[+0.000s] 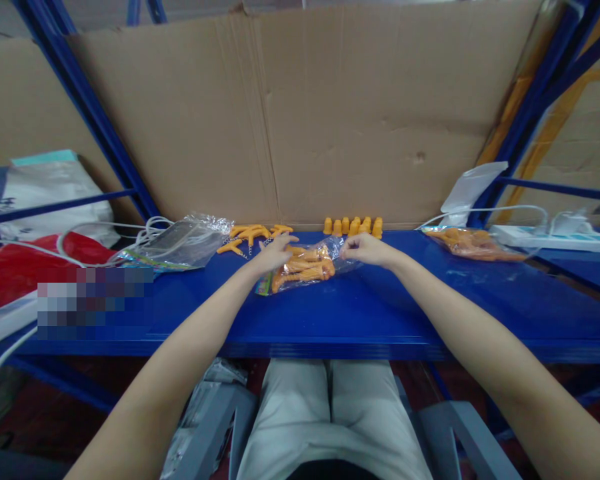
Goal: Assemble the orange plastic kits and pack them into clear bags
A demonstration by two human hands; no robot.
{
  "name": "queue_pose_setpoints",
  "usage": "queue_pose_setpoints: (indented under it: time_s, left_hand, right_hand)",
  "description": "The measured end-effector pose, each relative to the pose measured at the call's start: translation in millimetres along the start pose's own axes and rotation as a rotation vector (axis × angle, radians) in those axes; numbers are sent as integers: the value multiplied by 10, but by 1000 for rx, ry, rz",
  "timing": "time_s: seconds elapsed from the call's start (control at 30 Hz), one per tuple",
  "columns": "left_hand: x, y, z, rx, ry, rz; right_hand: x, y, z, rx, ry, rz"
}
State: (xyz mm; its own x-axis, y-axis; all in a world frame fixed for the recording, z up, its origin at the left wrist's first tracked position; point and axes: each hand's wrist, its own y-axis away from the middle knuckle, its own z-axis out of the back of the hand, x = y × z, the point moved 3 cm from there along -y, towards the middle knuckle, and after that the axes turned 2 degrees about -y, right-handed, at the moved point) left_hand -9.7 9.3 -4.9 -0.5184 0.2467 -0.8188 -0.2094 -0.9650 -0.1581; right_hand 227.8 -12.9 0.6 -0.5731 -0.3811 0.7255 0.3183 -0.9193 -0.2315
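Observation:
A clear plastic bag (304,272) holding several orange plastic parts lies on the blue tabletop in front of me. My left hand (275,253) is at the bag's upper left side, its fingers partly closed on the plastic. At the other end, my right hand (364,249) has thumb and fingers pinched on the bag's loose clear edge. Just behind my left hand lie several orange T-shaped handles (253,233) with dark spiral ends. Several small orange caps (354,227) stand in rows by the cardboard, behind my right hand.
An empty-looking clear bag (180,243) and white cables (153,230) lie to the left, near a red bag (45,263). Another bag of orange parts (473,243) and a white power strip (555,238) are at right. A cardboard wall (355,120) closes the back.

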Motion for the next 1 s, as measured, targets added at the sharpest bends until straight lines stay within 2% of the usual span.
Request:
queue_pose_setpoints:
  time_s: [0.1, 0.17, 0.23, 0.3, 0.4, 0.53, 0.6, 0.7, 0.83, 1.0]
  left_hand:
    - [-113, 87, -18, 79, -156, -125]
    - [-133, 98, -54, 107, -143, -169]
    - [-89, 58, -58, 35, -123, -135]
    - [6, -6, -29, -63, -112, -18]
    - [127, -76, 17, -84, -57, 132]
    - [132, -67, 22, -23, -8, 192]
    - [118, -41, -15, 32, 21, 242]
    - [119, -26, -71, 69, 63, 289]
    - [153, -86, -118, 41, 111, 264]
    - [153, -201, -177, 0, 204, 288]
  right_hand:
    - [-46, -12, 99, -191, 203, 25]
    - [-64, -4, 147, -304, 326, 26]
    - [-101, -3, 180, -375, 399, 3]
    - [-178, -20, 212, -421, 397, -48]
    - [-352, -71, 237, -383, 284, -146]
    - [-500, -115, 143, -161, -2, -179]
    - [-508, -113, 74, -120, -111, -206]
    - [-480, -112, -17, -143, -137, -256]
    - [-442, -126, -92, -218, -231, -301]
    - [-429, -125, -101, -268, -307, -254]
